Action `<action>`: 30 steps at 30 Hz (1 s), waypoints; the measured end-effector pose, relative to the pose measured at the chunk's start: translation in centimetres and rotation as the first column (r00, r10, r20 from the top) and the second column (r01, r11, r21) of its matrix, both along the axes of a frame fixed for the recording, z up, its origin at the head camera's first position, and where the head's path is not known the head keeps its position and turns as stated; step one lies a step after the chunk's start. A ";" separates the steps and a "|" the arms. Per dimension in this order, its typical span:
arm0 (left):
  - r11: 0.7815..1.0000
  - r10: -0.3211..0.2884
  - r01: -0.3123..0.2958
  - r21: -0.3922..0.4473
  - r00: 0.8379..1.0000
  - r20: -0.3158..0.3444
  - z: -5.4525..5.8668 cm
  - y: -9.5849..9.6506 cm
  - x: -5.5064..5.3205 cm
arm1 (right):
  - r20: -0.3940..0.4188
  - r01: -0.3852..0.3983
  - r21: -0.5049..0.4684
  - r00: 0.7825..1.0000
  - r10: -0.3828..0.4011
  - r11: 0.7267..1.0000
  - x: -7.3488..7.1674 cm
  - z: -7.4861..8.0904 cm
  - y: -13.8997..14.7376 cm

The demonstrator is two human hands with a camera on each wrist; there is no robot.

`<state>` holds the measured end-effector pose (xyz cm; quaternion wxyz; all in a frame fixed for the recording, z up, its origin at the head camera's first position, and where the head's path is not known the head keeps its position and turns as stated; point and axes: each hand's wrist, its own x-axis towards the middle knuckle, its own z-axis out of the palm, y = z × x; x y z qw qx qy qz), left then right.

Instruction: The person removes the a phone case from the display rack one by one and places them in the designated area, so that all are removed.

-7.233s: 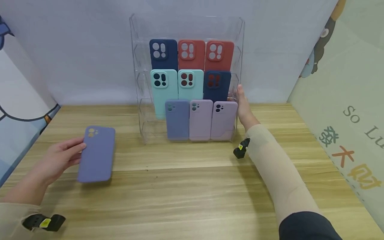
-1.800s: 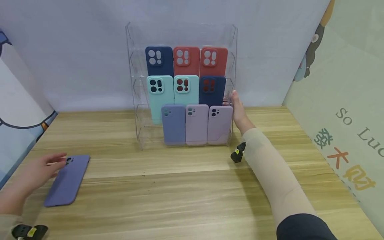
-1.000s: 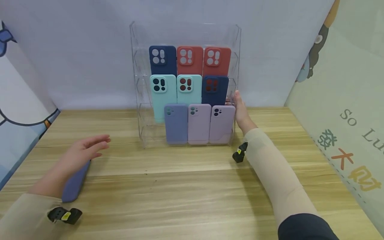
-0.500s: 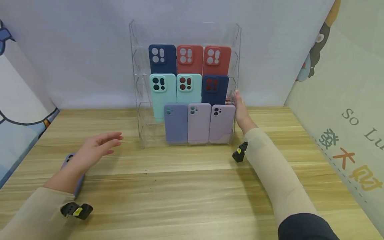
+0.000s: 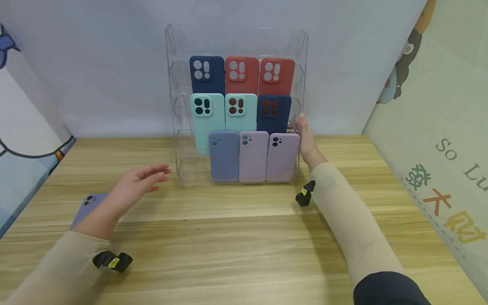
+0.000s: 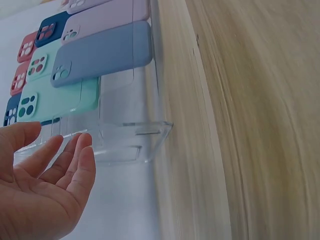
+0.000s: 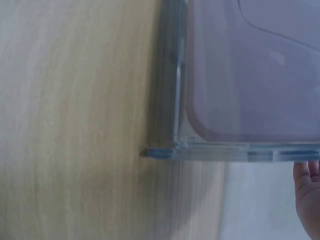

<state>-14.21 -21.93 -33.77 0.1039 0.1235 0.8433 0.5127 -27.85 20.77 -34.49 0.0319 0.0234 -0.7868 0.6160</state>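
My left hand (image 5: 139,186) hovers above the table just short of the clear acrylic display rack (image 5: 183,184), loosely extended and holding nothing. The left wrist view shows the same hand (image 6: 52,192) palm side, fingers slightly bent, near the rack's corner. On the table, a purple phone case (image 5: 91,202) lies partly hidden under my left forearm. My right hand (image 5: 309,146) rests against the rack's right side; its fingers are partly obscured by the panel. The rack's bottom row carries a blue-purple case (image 5: 224,159) and two pale lilac cases (image 5: 253,159).
Above, the rack holds mint phone cases (image 5: 207,127), navy cases (image 5: 207,84) and red cases (image 5: 242,87). A white cloth wall (image 5: 114,76) stands behind the wooden table (image 5: 228,254). A printed sheet (image 5: 438,127) slopes down on the right.
Earlier, my left hand held the purple case up; it was put down at the table's left. That hand has since travelled right toward the rack. My right hand has kept its place.
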 end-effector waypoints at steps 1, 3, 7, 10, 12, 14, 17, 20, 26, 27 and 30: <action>1.000 -0.007 0.007 0.009 1.000 0.001 0.0 0.2 -0.1 | 0.006 0.000 0.001 1.000 0.000 1.000 0.0 0.0 0.0; 1.000 -0.020 0.020 0.021 1.000 0.001 -0.1 0.6 -0.4 | 0.023 -0.005 0.006 1.000 0.005 1.000 0.0 0.0 0.0; 0.999 -0.029 0.029 0.043 1.000 0.012 0.0 1.4 -0.8 | 0.049 -0.019 0.016 0.999 0.018 1.000 1.0 1.0 -0.4; 0.997 -0.029 0.027 0.067 0.999 0.029 0.2 2.3 -1.1 | 0.058 -0.018 0.011 0.998 0.017 1.000 1.0 1.1 -0.4; 0.996 -0.036 0.033 0.087 0.998 0.041 0.4 2.9 -1.3 | 0.058 -0.013 0.008 0.998 0.012 1.000 0.9 0.9 -0.2; 0.993 -0.046 0.040 0.114 0.998 0.045 0.4 3.5 -1.5 | 0.054 -0.007 0.001 0.999 0.007 1.000 0.2 0.2 0.1; 0.989 -0.055 0.048 0.141 0.997 0.047 0.2 4.4 -2.0 | 0.041 -0.002 0.002 0.999 0.002 1.000 0.4 0.3 0.0; 0.987 -0.052 0.047 0.151 0.998 0.026 0.0 5.2 -2.6 | 0.025 0.003 -0.008 1.000 -0.003 1.000 0.6 0.3 -0.1; 0.982 -0.042 0.040 0.182 0.999 0.009 -0.2 6.7 -3.3 | 0.033 0.032 0.030 0.999 -0.033 0.999 0.8 0.5 0.0; 0.981 -0.042 0.039 0.188 0.999 0.014 -0.2 6.9 -3.3 | 0.036 0.029 0.025 0.999 -0.030 0.999 0.8 0.5 0.1; 0.979 -0.042 0.037 0.202 0.999 0.023 -0.2 7.2 -3.5 | 0.040 0.014 0.005 0.999 -0.014 1.000 0.7 0.4 0.1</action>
